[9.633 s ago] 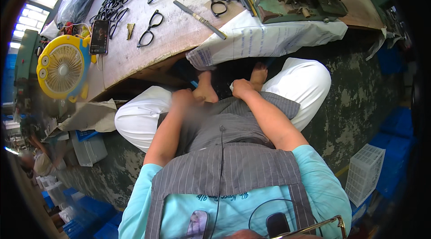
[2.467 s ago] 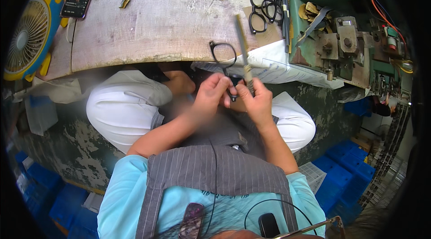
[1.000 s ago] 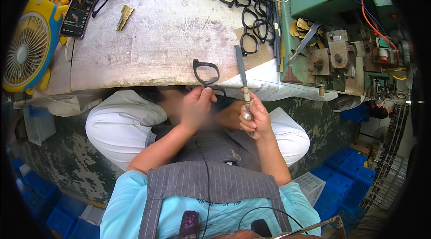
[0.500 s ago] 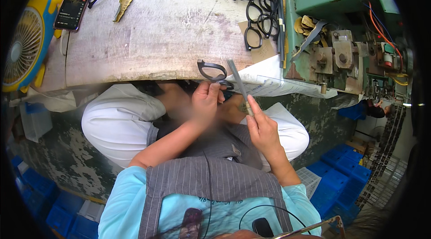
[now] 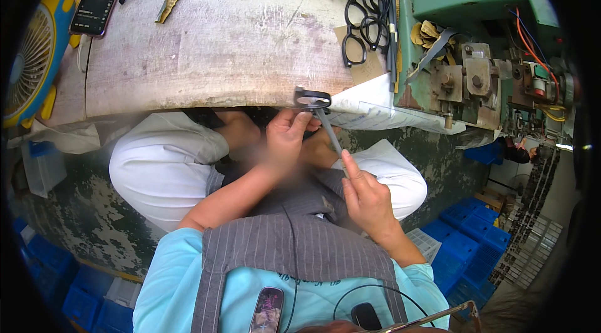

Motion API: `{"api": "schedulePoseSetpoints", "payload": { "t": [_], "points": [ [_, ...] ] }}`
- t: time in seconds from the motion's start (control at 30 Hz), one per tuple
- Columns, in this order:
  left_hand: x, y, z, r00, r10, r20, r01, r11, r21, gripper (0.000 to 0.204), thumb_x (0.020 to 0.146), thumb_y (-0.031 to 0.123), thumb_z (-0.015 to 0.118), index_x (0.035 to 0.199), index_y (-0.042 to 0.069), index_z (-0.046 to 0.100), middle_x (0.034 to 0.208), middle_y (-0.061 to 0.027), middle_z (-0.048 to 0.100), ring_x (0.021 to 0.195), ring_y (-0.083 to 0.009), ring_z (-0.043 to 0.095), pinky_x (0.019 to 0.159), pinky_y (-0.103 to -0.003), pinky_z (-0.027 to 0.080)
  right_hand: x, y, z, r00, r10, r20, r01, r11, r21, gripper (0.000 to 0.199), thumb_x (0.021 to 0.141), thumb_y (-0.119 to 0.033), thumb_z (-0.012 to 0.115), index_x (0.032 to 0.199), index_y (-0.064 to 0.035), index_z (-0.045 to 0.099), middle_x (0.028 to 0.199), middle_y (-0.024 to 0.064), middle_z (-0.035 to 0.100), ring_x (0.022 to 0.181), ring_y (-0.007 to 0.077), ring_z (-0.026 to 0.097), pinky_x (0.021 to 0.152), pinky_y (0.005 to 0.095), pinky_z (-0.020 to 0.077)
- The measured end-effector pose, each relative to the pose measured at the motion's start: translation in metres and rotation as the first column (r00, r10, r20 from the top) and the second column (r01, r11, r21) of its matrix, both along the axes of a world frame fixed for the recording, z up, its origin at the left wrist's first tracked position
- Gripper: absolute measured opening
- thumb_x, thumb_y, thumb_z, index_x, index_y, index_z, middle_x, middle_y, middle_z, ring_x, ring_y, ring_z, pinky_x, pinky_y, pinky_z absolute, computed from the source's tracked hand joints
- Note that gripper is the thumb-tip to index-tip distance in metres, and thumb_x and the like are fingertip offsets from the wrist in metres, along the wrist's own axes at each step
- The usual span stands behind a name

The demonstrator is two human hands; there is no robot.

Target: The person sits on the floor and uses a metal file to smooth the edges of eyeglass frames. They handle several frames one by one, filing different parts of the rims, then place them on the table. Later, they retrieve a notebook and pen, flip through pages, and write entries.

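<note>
At the table edge [image 5: 188, 99], thick black glasses [image 5: 303, 93] tight in left fingers [image 5: 302, 123], right fingers [image 5: 352, 167] round file [image 5: 330, 132]

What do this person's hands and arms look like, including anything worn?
The left hand and right hand are ungloved, and both forearms are bare. Short light turquoise fabric sleeves cover the upper arms. No watch or bracelet shows on the right wrist; the left wrist is blurred. Also worn is a dark grey cloth apron with thin pale stripes.

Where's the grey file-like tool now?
In the head view, right of centre, the right hand holds the grey file-like tool, its tip at the black eyeglass frame in the left hand.
</note>
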State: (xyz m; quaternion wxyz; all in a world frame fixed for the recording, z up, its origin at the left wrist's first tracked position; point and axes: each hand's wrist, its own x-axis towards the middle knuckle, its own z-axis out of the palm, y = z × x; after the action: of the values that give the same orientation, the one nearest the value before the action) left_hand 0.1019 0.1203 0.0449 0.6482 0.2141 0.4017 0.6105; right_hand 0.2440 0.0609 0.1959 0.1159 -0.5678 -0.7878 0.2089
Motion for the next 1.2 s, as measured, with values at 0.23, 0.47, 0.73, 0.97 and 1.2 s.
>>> {"api": "schedulePoseSetpoints", "payload": {
  "t": [0.23, 0.47, 0.73, 0.97, 1.2],
  "points": [
    [0.014, -0.001, 0.001, 0.992, 0.126, -0.031, -0.128, 0.989, -0.07, 0.011, 0.092, 0.009, 0.063, 0.089, -0.002, 0.062, 0.082, -0.0071, 0.069, 0.073, -0.0111, 0.063, 0.071, -0.026, 0.053, -0.008, -0.01, -0.006, 0.98, 0.032, 0.195, -0.04, 0.998, 0.038, 0.062, 0.082, -0.003, 0.063, 0.141, -0.0095, 0.046, 0.063, 0.0086, 0.048, 0.047, 0.0273, 0.052, 0.046, 0.039, 0.0457],
    [0.015, -0.002, 0.0, 0.993, 0.097, -0.06, -0.099, 0.995, -0.025, 0.016, 0.096, 0.017, 0.059, 0.099, 0.002, 0.061, 0.089, -0.0033, 0.066, 0.078, -0.0103, 0.062, 0.072, -0.026, 0.054, -0.017, 0.0, -0.014, 0.978, -0.018, 0.209, 0.003, 0.998, 0.069, 0.063, 0.081, -0.003, 0.063, 0.141, -0.0073, 0.045, 0.061, 0.0095, 0.048, 0.046, 0.0274, 0.053, 0.044, 0.0397, 0.0451],
    [0.017, -0.001, 0.003, 0.986, 0.129, -0.109, -0.13, 0.991, -0.003, 0.016, 0.096, 0.017, 0.06, 0.098, 0.002, 0.061, 0.09, -0.0037, 0.066, 0.077, -0.0099, 0.062, 0.072, -0.026, 0.053, -0.02, 0.003, -0.008, 0.967, 0.029, 0.255, -0.047, 0.997, 0.064, 0.062, 0.081, -0.004, 0.062, 0.141, -0.007, 0.045, 0.061, 0.0106, 0.049, 0.047, 0.0285, 0.054, 0.045, 0.0404, 0.046],
    [0.02, 0.001, 0.002, 0.982, 0.181, -0.045, -0.184, 0.982, -0.052, 0.011, 0.091, 0.009, 0.064, 0.092, -0.002, 0.061, 0.083, -0.0068, 0.069, 0.074, -0.012, 0.066, 0.071, -0.025, 0.053, -0.022, 0.003, -0.005, 0.988, 0.041, 0.146, -0.051, 0.997, 0.064, 0.062, 0.082, -0.004, 0.061, 0.141, -0.0064, 0.044, 0.062, 0.0112, 0.05, 0.047, 0.0301, 0.055, 0.045, 0.0412, 0.0463],
    [0.02, -0.001, -0.001, 0.989, 0.138, -0.058, -0.139, 0.99, -0.021, 0.019, 0.095, 0.018, 0.061, 0.1, 0.0, 0.06, 0.092, -0.005, 0.066, 0.077, -0.0108, 0.062, 0.074, -0.028, 0.056, -0.026, 0.009, -0.011, 0.984, 0.003, 0.177, -0.022, 0.994, 0.108, 0.061, 0.083, -0.004, 0.061, 0.141, -0.0053, 0.044, 0.063, 0.011, 0.051, 0.047, 0.0299, 0.055, 0.045, 0.0408, 0.046]
  ]
}}
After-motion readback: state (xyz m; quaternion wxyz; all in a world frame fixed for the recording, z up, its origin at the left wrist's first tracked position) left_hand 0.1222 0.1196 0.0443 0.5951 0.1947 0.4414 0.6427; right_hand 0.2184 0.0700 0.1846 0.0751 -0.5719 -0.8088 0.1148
